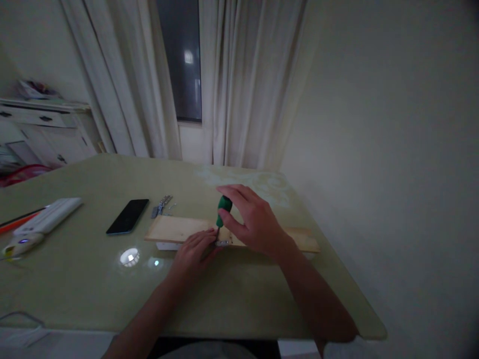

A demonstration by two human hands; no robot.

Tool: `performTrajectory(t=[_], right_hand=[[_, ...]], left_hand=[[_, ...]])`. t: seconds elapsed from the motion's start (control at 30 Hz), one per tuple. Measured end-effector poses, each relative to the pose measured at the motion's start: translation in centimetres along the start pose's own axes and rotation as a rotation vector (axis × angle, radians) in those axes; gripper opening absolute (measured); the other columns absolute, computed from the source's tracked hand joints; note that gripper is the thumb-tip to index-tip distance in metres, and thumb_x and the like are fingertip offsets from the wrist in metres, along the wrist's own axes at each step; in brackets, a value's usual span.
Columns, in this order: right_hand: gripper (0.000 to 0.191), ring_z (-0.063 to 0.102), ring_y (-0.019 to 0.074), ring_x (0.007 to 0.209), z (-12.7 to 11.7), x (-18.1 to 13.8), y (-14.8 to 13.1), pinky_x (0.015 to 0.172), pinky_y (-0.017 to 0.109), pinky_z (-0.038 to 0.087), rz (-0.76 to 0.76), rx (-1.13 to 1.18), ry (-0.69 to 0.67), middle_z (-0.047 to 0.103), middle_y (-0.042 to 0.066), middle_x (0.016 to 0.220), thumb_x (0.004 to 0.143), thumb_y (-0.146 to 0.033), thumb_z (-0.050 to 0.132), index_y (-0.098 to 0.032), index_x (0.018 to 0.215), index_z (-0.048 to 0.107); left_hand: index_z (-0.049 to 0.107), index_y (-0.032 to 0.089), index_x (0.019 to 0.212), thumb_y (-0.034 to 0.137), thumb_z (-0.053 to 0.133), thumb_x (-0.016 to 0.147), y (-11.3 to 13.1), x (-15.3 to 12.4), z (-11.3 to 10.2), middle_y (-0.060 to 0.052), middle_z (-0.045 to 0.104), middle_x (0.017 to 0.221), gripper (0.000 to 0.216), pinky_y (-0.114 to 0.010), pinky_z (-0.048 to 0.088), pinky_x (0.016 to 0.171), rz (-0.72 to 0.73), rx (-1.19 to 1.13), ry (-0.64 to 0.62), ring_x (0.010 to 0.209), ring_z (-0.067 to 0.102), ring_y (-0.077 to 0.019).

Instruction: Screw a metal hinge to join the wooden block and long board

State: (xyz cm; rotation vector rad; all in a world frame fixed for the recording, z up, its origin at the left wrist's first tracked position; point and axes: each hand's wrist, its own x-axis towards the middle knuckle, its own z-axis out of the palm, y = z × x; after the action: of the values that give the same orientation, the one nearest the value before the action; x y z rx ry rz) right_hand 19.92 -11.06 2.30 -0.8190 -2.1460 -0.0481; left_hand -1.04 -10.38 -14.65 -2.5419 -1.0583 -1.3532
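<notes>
My right hand [254, 219] is closed around the green handle of a screwdriver [224, 204], which stands nearly upright. Its shaft points down at a small metal piece, apparently a hinge [223, 243], on the front edge of a light wooden board [175, 228]. Pressed on that board just left of the screwdriver tip is my left hand [196, 249]. Its fingers lie on top and the thumb runs along the front edge. Whether a screw sits under the tip is hidden. Something white [167, 246] lies beneath the board.
Several metal hinges [162, 203] and small screws lie behind the board. To the left are a black phone [127, 217] and a white elongated device [47, 217], beside an orange and black object [18, 222]. The table [93, 289] meets a wall at right; curtains [254, 89] hang behind.
</notes>
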Motion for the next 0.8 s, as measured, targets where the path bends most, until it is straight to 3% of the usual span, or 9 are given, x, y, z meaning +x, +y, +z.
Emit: performTrajectory(t=[0.07, 0.13, 0.2, 0.3, 0.43, 0.53, 0.6, 0.7, 0.8], right_hand=[[0.047, 0.062, 0.0218, 0.131, -0.8, 0.0, 0.1, 0.112, 0.041, 0.050, -0.023, 0.164, -0.088, 0.066, 0.010, 0.142, 0.105, -0.022, 0.056, -0.024, 0.152, 0.052], [0.042, 0.066, 0.0191, 0.121, -0.3, 0.1, 0.6, 0.106, 0.037, 0.054, -0.050, 0.243, -0.076, 0.071, 0.008, 0.133, 0.106, -0.025, 0.058, -0.027, 0.147, 0.057], [0.027, 0.069, 0.0191, 0.101, 1.1, 0.1, 1.0, 0.092, 0.034, 0.058, -0.039, 0.171, 0.076, 0.074, 0.007, 0.109, 0.102, -0.035, 0.066, -0.023, 0.126, 0.071], [0.024, 0.066, 0.0204, 0.084, 2.1, 0.1, 1.3, 0.080, 0.035, 0.057, 0.010, -0.062, 0.265, 0.069, 0.007, 0.087, 0.099, -0.041, 0.069, -0.019, 0.102, 0.075], [0.030, 0.066, 0.0242, 0.120, -0.4, -0.1, 0.7, 0.104, 0.040, 0.054, 0.005, -0.022, 0.042, 0.071, 0.013, 0.128, 0.105, -0.030, 0.058, -0.018, 0.131, 0.067], [0.038, 0.067, 0.0192, 0.121, -1.1, -0.1, 0.5, 0.105, 0.036, 0.054, -0.027, 0.157, -0.087, 0.072, 0.008, 0.131, 0.108, -0.026, 0.054, -0.023, 0.145, 0.059], [0.030, 0.069, 0.0189, 0.105, 0.0, -0.1, 0.6, 0.095, 0.034, 0.057, -0.046, 0.130, -0.012, 0.075, 0.006, 0.111, 0.106, -0.034, 0.061, -0.023, 0.132, 0.069], [0.026, 0.064, 0.0210, 0.086, 1.7, -0.1, 0.5, 0.081, 0.035, 0.057, -0.019, -0.093, 0.227, 0.068, 0.006, 0.084, 0.101, -0.044, 0.067, -0.020, 0.102, 0.077], [0.027, 0.067, 0.0245, 0.108, 0.8, 0.0, 0.1, 0.095, 0.040, 0.056, -0.021, -0.112, 0.123, 0.073, 0.012, 0.114, 0.103, -0.035, 0.062, -0.019, 0.120, 0.073]], left_hand=[[0.071, 0.023, 0.119, 0.032, 0.065, 0.103, 0.1, 0.0, 0.0, -0.010, 0.079, 0.123, 0.020, -0.042, 0.064, 0.099, -0.003, 0.001, -0.003, 0.113, 0.077, -0.0261], [0.071, 0.023, 0.120, 0.032, 0.065, 0.102, 0.2, 0.0, -0.1, -0.010, 0.079, 0.123, 0.020, -0.042, 0.065, 0.099, -0.009, 0.001, -0.005, 0.113, 0.077, -0.0260], [0.071, 0.023, 0.119, 0.032, 0.065, 0.102, 0.2, 0.1, -0.2, -0.010, 0.080, 0.121, 0.019, -0.042, 0.065, 0.098, -0.004, 0.000, 0.005, 0.112, 0.077, -0.0258], [0.071, 0.022, 0.116, 0.032, 0.065, 0.103, 0.3, 0.2, -0.3, -0.010, 0.080, 0.120, 0.018, -0.042, 0.065, 0.097, 0.010, -0.004, 0.012, 0.111, 0.078, -0.0255], [0.070, 0.022, 0.119, 0.031, 0.064, 0.103, 0.4, 0.3, -0.4, -0.010, 0.080, 0.121, 0.019, -0.043, 0.065, 0.097, 0.003, 0.006, 0.001, 0.112, 0.077, -0.0256], [0.071, 0.022, 0.119, 0.029, 0.065, 0.102, 0.3, 0.2, -0.3, -0.010, 0.080, 0.121, 0.020, -0.043, 0.066, 0.097, 0.012, 0.004, 0.001, 0.111, 0.077, -0.0258], [0.071, 0.021, 0.119, 0.030, 0.066, 0.102, 0.2, 0.1, -0.1, -0.011, 0.080, 0.119, 0.020, -0.043, 0.065, 0.097, 0.018, 0.010, 0.011, 0.111, 0.077, -0.0263], [0.070, 0.021, 0.119, 0.032, 0.065, 0.102, 0.1, 0.0, -0.1, -0.011, 0.080, 0.118, 0.021, -0.043, 0.065, 0.098, 0.019, 0.027, 0.019, 0.111, 0.077, -0.0268], [0.070, 0.022, 0.120, 0.032, 0.064, 0.103, 0.1, 0.0, -0.1, -0.011, 0.080, 0.119, 0.021, -0.042, 0.065, 0.098, 0.015, 0.025, 0.012, 0.111, 0.077, -0.0263]])
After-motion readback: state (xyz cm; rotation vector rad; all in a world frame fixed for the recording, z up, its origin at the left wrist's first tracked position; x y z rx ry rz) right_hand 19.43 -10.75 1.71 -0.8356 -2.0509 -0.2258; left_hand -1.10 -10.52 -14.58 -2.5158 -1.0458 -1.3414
